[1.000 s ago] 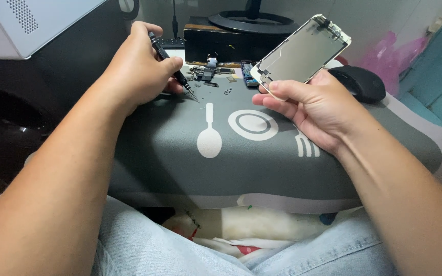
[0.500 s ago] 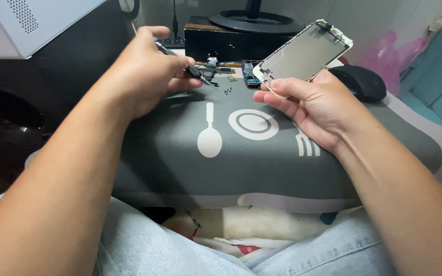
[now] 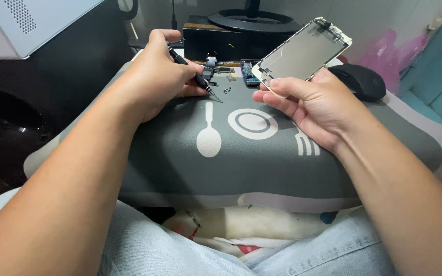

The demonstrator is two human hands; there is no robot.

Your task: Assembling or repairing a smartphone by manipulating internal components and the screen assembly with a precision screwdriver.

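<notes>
My left hand point(image 3: 154, 76) pinches a slim black screwdriver point(image 3: 194, 75) in its fingers, and since a moment ago its tip has dropped from level to touch the grey padded mat with white cutlery print point(image 3: 262, 168) near the far edge, just beside a cluster of tiny dark screws point(image 3: 226, 91). I judge I am about to pick one up. My right hand point(image 3: 313, 105) holds the white-framed phone screen panel point(image 3: 303, 53) as before, tilted above the mat's far edge, fingers closed around its lower end. A black computer mouse point(image 3: 359, 81) sits near the far right corner.

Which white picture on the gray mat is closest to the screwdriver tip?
The white spoon shape, just below the screwdriver tip; the ring and the stripes lie further right.
</notes>
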